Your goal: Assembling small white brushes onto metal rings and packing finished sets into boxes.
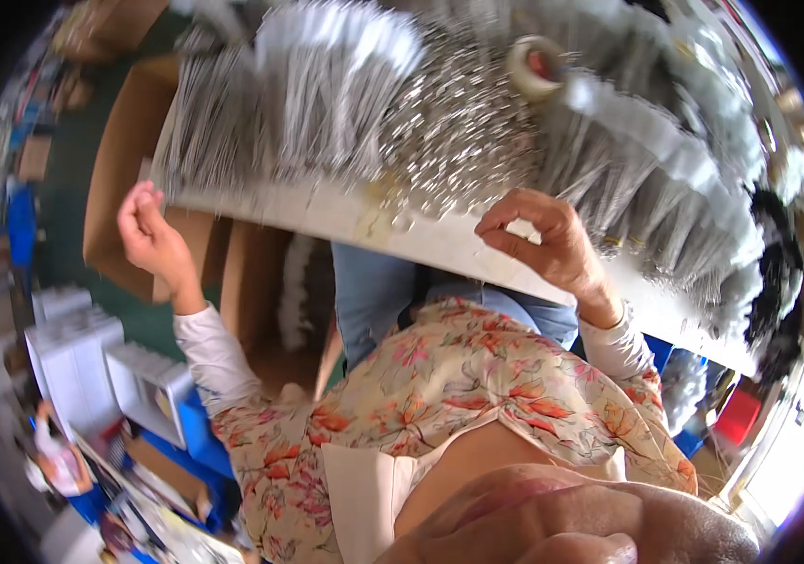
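bright overall. opening at lower right [802, 437] blown to white, purple fringing along that rim. shiny metal pieces [463, 117] throw streaky glints; they and the tape roll [520, 70] are motion-smeared. floral shirt [402, 362] reads sharper. dim under the table [313, 209]. fisheye bends the edges, corners black.

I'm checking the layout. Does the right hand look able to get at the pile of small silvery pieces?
Probably yes: the right hand is at the near edge of the pale table, close to the silvery pieces, with nothing visible between.
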{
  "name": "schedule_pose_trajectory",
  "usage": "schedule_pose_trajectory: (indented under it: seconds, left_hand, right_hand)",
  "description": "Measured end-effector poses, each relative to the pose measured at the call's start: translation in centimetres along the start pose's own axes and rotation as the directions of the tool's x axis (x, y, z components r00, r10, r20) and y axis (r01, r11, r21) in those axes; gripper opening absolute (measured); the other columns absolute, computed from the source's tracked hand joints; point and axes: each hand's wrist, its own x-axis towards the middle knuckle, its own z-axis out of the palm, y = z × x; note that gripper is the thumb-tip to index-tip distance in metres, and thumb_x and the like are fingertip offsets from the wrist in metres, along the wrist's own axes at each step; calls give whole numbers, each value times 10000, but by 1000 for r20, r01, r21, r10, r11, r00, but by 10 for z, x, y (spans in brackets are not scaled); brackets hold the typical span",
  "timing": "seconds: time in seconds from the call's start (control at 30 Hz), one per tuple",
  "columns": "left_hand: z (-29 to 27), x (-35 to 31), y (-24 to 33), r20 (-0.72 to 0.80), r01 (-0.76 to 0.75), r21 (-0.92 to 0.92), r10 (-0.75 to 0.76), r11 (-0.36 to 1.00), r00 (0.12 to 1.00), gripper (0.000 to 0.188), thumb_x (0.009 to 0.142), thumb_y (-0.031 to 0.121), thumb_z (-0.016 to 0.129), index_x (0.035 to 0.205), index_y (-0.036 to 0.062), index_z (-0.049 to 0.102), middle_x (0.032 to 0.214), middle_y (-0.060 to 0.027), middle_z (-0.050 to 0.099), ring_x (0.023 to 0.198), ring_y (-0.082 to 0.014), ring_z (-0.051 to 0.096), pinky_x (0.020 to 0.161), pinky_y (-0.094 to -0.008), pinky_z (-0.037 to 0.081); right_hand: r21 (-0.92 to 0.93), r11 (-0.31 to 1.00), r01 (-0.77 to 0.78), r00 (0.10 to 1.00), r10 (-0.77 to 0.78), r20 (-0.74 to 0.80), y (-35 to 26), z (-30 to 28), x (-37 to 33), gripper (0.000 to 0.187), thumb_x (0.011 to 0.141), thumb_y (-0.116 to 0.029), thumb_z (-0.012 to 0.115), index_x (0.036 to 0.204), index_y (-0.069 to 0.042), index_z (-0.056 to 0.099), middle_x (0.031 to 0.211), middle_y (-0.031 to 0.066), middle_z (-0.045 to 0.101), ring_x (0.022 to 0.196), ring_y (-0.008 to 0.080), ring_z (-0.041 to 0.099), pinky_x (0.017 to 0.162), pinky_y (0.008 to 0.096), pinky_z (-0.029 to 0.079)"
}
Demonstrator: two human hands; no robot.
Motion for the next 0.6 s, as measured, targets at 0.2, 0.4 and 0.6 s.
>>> schedule_pose_trajectory:
  seconds: [0.2, 0.4, 0.6]
  left_hand:
    - [181, 128, 109, 625, -230, -160, 278, 960, 730, 240, 890, 184, 565, 1058, 16, 599, 953, -79, 662, 870, -118, 628, 779, -235, 470]
    - [339, 218, 23, 806, -510, 565, -303, 649, 508, 391, 782, 403, 624, 1000, 79, 648, 1014, -148, 643, 973, -338, 595, 830, -388, 466]
    - [337, 198, 24, 788, -349, 566, -366, 747, 494, 235, 783, 294, 650, 797, 62, 679, 779, -102, 674, 659, -216, 660, 603, -328, 510]
  right_hand:
    - [-263, 965, 6, 969, -71, -239, -24, -105, 7, 126, 827, -72, 629, 942, -34, 665, 879, 68, 656, 764, 120, 622, 687, 249, 498]
    - [-435, 873, -221, 931, 55, -361, 4, -216, 58, 250, 790, -205, 654, 977, -38, 658, 865, 102, 678, 743, 177, 652, 680, 313, 521]
    - [-623, 687, -373, 918, 176, -355, 59, -262, 145, 219, 856, -287, 572, 902, -81, 632, 685, 33, 614, 636, 145, 622, 593, 282, 519]
